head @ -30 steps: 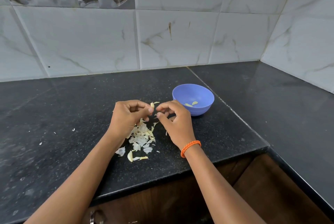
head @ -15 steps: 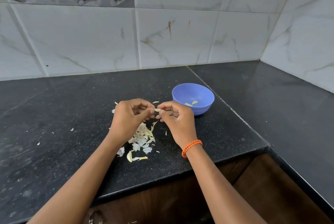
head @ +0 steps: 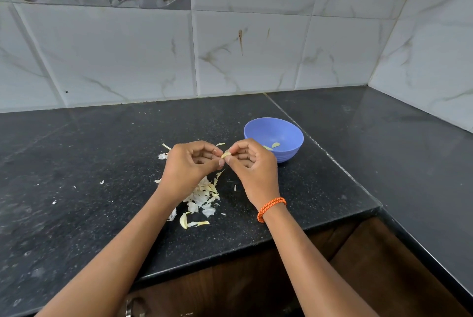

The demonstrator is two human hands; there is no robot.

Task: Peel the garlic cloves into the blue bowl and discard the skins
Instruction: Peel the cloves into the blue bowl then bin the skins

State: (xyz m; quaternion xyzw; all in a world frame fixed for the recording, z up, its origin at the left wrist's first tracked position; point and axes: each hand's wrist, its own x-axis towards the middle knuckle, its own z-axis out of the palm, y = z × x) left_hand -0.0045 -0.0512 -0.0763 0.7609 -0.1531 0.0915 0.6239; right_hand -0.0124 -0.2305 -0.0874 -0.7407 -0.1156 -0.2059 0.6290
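Over the counter [head: 76, 163], just above the skins: that's where both my hands are working.
Left hand [head: 190, 165]: fingers curled, thumb and forefinger pinching one end of the clove [head: 226, 154].
Right hand [head: 252, 163]: same deal, pinching the other end, nails at the skin.
Clove: held between my fingertips, off the counter, bowl [head: 286, 155] close by at 2 o'clock.
Bowl: a couple of peeled bits sitting inside already.
Skins [head: 204, 196]: loose pile at 6 o'clock from the clove, near my left wrist.
Feel, my guess: tiny, light, firm but slick once bare; skin papery and tears easily.
Grip tip: hold the ends, peel from the tip, don't squeeze hard.
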